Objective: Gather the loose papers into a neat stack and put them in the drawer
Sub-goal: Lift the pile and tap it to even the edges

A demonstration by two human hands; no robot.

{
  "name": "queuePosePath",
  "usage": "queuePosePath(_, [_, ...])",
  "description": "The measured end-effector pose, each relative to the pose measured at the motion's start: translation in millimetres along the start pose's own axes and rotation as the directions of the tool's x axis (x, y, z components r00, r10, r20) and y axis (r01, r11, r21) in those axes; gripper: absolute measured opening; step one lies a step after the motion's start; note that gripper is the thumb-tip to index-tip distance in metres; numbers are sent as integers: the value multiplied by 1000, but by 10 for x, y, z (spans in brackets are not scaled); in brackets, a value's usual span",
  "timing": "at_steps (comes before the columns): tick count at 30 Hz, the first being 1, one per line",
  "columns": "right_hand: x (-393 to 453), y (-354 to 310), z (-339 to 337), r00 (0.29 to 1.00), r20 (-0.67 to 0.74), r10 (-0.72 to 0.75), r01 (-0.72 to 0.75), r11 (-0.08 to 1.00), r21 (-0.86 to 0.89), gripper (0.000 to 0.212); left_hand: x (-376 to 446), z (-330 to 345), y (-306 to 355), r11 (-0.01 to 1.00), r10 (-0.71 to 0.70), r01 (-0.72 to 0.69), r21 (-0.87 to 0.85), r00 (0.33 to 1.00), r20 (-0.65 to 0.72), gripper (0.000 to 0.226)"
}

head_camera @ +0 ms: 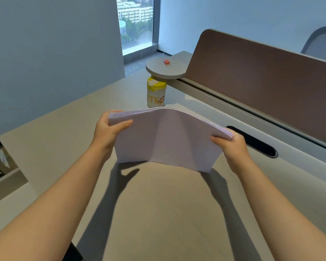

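Observation:
A stack of white papers [166,140] stands on its lower edge on the beige desk [158,213], bowed upward in the middle. My left hand [107,132] grips the stack's upper left corner, thumb on the near face. My right hand [231,147] grips its right edge, thumb on top. The sheets' edges look roughly lined up. At the far left, beside the desk's edge, an open drawer [0,162] shows, partly cut off by the frame.
A white jar with a yellow lid [155,92] stands behind the papers. A round grey shelf [166,69] above it carries a small pink object [167,61]. A brown divider panel [262,81] and a dark cable slot [252,141] run along the right.

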State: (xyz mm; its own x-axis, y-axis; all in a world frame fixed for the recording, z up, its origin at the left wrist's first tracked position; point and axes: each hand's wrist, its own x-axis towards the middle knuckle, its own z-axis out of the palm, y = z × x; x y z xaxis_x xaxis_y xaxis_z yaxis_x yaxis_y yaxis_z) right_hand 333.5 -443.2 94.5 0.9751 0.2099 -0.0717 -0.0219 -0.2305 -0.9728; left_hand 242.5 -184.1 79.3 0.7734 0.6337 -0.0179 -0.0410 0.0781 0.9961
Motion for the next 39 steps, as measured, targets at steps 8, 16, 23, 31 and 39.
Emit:
queuePosePath(8, [52, 247, 124, 989, -79, 122, -117, 991, 65, 16, 136, 36, -317, 992, -73, 76, 101, 997, -27, 42])
queuePosePath(16, [22, 193, 51, 996, -29, 88, -86, 994, 65, 33, 190, -36, -325, 994, -78, 74, 79, 996, 44, 52])
queuePosePath(23, [6, 330, 122, 978, -37, 205, -207, 976, -64, 26, 265, -37, -568, 959, -194, 181, 219, 980, 39, 53])
queuePosePath(31, [118, 267, 149, 958, -60, 281, -287, 949, -129, 27, 199, -17, -465, 904, -129, 165, 394, 985, -115, 33])
queuePosePath(39, [-14, -151, 230, 997, 41, 63, -50, 965, -258, 74, -162, -38, 342, 405, 257, -155, 901, 965, 50, 15])
